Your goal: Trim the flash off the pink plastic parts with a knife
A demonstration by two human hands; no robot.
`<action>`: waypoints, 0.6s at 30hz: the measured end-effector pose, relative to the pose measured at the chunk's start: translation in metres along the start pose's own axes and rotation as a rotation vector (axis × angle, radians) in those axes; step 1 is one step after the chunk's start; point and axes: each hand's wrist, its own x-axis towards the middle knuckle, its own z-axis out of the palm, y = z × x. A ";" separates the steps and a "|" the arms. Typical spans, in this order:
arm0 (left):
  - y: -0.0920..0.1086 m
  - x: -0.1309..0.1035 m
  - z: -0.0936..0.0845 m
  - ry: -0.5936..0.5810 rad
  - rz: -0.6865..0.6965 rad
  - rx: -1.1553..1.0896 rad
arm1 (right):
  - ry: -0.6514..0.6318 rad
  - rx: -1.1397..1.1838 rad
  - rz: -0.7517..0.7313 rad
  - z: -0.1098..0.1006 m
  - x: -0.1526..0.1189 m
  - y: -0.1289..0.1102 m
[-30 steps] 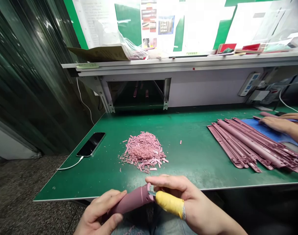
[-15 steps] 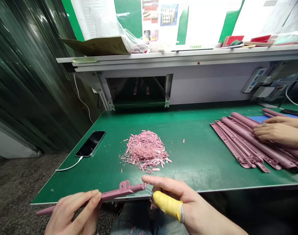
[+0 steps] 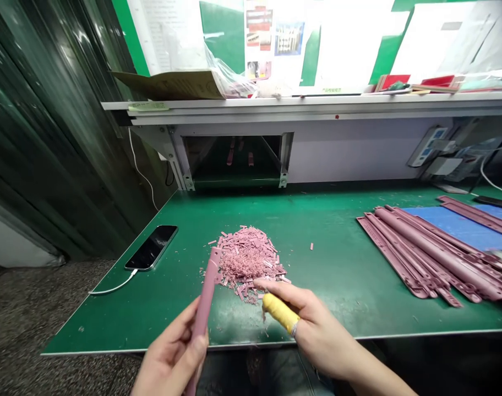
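My left hand (image 3: 172, 349) is closed around a long mauve plastic strip (image 3: 205, 302), which tilts up and away with its holed end in front of the shavings pile. Close to the bench's front edge, my right hand (image 3: 325, 335) has its index finger stretched forward and a yellow cover (image 3: 280, 312) over the thumb. A thin blade showed at that thumb a moment ago; now it is mostly hidden, and small shavings hang by the thumb tip. The hand is apart from the strip. Beyond both hands lies a heap of pink shavings and offcuts (image 3: 245, 261).
A stack of mauve plastic strips (image 3: 424, 253) lies at the right, partly over a blue sheet (image 3: 432, 225). At the left rests a phone (image 3: 152, 247) on a white cable. Behind, a chute opening (image 3: 236, 179) holds several pink pieces below a shelf (image 3: 255, 107).
The left hand has swung the strip from nearly level to steeply raised. My right hand has come away from its end. Another person's hands have left the stack at the right.
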 end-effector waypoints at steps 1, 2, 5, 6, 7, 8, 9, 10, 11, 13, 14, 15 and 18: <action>-0.001 0.001 0.009 0.005 -0.105 -0.068 | 0.004 -0.008 -0.028 0.002 0.001 0.005; -0.002 0.003 0.017 0.020 -0.190 -0.107 | 0.006 -0.028 -0.066 0.004 0.003 0.009; -0.008 0.008 0.030 0.025 -0.291 -0.130 | 0.031 -0.162 -0.204 0.009 0.012 0.020; -0.011 0.008 0.032 -0.003 -0.286 -0.128 | 0.054 -0.223 -0.243 0.010 0.017 0.022; -0.014 0.008 0.034 -0.027 -0.280 -0.129 | 0.088 -0.286 -0.272 0.011 0.022 0.024; -0.016 0.008 0.035 -0.043 -0.277 -0.132 | 0.127 -0.355 -0.294 0.010 0.027 0.026; -0.018 0.007 0.036 -0.054 -0.282 -0.135 | 0.162 -0.435 -0.308 0.010 0.033 0.027; -0.019 0.007 0.036 -0.060 -0.297 -0.140 | 0.189 -0.525 -0.318 0.010 0.037 0.028; -0.019 0.006 0.037 -0.064 -0.316 -0.142 | 0.204 -0.619 -0.322 0.009 0.042 0.029; -0.019 0.005 0.037 -0.062 -0.338 -0.143 | 0.200 -0.788 -0.331 0.008 0.047 0.030; -0.019 0.004 0.037 -0.059 -0.335 -0.140 | 0.187 -0.845 -0.340 0.007 0.049 0.030; -0.019 0.004 0.037 -0.059 -0.324 -0.134 | 0.176 -0.884 -0.350 0.007 0.050 0.029; -0.019 0.005 0.035 -0.068 -0.285 -0.114 | 0.142 -0.948 -0.355 0.004 0.051 0.026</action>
